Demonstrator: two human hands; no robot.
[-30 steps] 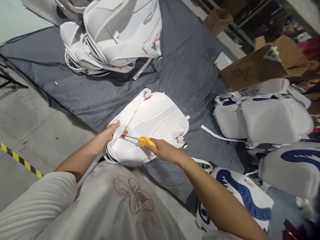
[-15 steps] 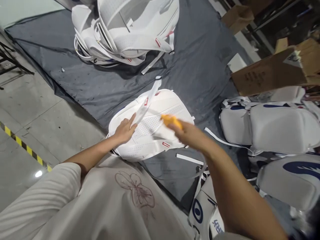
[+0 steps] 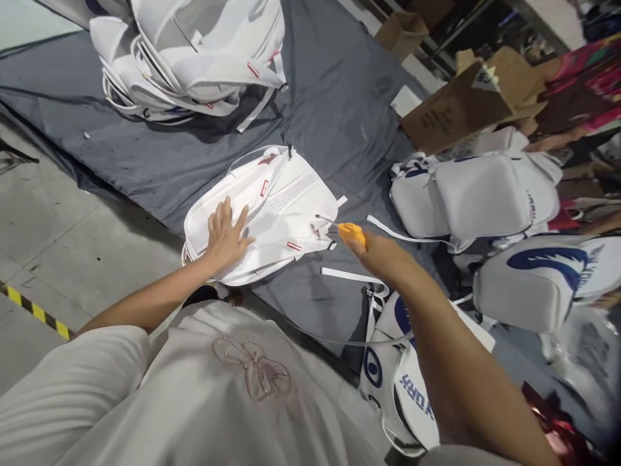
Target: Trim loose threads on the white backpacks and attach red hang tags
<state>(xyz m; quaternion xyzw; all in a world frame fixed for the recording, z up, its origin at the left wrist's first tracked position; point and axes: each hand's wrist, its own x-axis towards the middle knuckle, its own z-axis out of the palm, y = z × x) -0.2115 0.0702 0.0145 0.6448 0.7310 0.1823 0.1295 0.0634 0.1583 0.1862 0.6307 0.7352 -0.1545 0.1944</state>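
Left hand (image 3: 224,234) now lies flat and open on the white backpack (image 3: 272,210) on the grey sheet (image 3: 339,103), right hand (image 3: 383,259) has pulled clear gripping yellow snips (image 3: 352,233), probably after trimming that strap.

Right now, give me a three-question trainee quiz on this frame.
1. True or false: the left hand lies flat on the white backpack.
2. What does the right hand hold? A) tape roll B) yellow-handled snips C) marker
3. What does the backpack lie on: the grey sheet or the bare floor?

Key: 1 true; 2 B; 3 the grey sheet.
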